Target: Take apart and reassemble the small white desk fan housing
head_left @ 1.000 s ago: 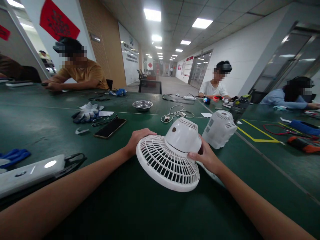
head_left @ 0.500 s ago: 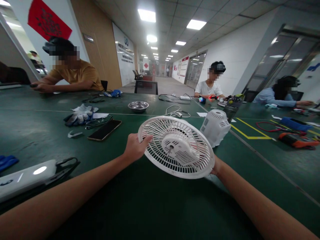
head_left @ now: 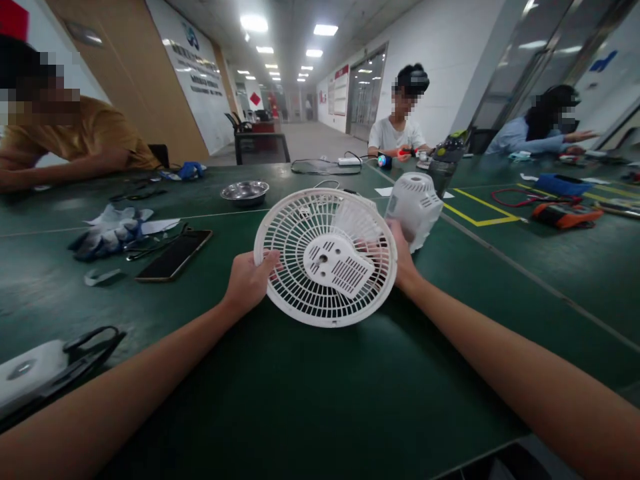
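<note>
A round white fan grille (head_left: 336, 259) is held tilted above the green table, its slotted hub facing me. My left hand (head_left: 249, 280) grips the left rim, the thumb over the front and the other fingers partly behind it. At the right edge, my right hand (head_left: 403, 257) is closed on the grille from behind; its fingers show only in part through the ribs. Just beyond that hand, a white plastic fan housing (head_left: 415, 208) stands on the table. Whether the right hand touches the housing, I cannot tell.
A steel bowl (head_left: 245, 192), a phone (head_left: 175, 256) and work gloves (head_left: 107, 233) lie left. A bottle (head_left: 447, 163) stands behind the housing. An orange multimeter (head_left: 567, 215) and a blue tray (head_left: 563, 185) are right. Several people sit around the table.
The grille has turned so its hub faces me more squarely, and the metal shaft seen before no longer shows. My right hand has moved up along the rim. The view has swung right.
</note>
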`<state>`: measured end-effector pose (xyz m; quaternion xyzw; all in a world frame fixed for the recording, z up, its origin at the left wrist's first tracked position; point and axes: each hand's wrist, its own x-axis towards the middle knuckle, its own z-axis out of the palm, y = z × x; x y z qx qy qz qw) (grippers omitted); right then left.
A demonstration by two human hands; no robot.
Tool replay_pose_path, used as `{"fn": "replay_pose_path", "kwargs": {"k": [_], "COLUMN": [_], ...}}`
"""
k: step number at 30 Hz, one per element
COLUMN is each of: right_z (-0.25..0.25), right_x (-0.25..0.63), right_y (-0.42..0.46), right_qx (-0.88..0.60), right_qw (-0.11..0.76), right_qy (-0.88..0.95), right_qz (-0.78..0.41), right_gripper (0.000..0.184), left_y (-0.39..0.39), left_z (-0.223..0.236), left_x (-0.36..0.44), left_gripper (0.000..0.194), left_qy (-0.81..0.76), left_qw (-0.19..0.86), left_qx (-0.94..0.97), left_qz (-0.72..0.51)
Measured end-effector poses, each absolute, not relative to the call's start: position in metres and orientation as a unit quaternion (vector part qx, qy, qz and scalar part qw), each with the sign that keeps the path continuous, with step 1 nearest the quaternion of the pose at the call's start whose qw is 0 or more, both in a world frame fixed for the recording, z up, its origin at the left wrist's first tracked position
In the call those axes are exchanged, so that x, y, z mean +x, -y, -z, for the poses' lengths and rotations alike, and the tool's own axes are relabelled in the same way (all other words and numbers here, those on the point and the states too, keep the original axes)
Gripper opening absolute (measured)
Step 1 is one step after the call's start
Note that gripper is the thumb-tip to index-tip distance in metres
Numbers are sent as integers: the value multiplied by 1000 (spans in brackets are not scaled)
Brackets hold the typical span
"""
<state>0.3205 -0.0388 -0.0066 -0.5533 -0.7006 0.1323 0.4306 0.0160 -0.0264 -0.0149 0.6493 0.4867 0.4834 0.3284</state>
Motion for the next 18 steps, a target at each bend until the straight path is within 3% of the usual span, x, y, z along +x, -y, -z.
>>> {"fn": "replay_pose_path", "kwargs": {"k": [3, 7, 11, 15, 18], "right_z": [4, 5, 8, 4, -9], "right_x": [331, 334, 336, 341, 350], "right_y": [38, 37, 34, 34, 38], "right_qx": [-636, -672, -656, -619, -588], "right_qw": [410, 322, 297, 317, 396], "right_qy": [651, 667, 694, 717, 696], "right_qz": [-52, -8, 16, 45, 120], "right_gripper": [77, 52, 35, 36, 36], "left_y": [23, 19, 14, 9, 8], "left_z": [17, 19, 21, 23, 24], "left_x": [16, 15, 10, 4, 3], "left_gripper": [27, 28, 27, 34, 34], "left_qy": [-510, -528, -509, -491, -493], "left_qw": [354, 377, 420, 439, 443], "left_qx": [624, 607, 612, 639, 635], "left_qz": [-474, -459, -435, -398, -396]}}
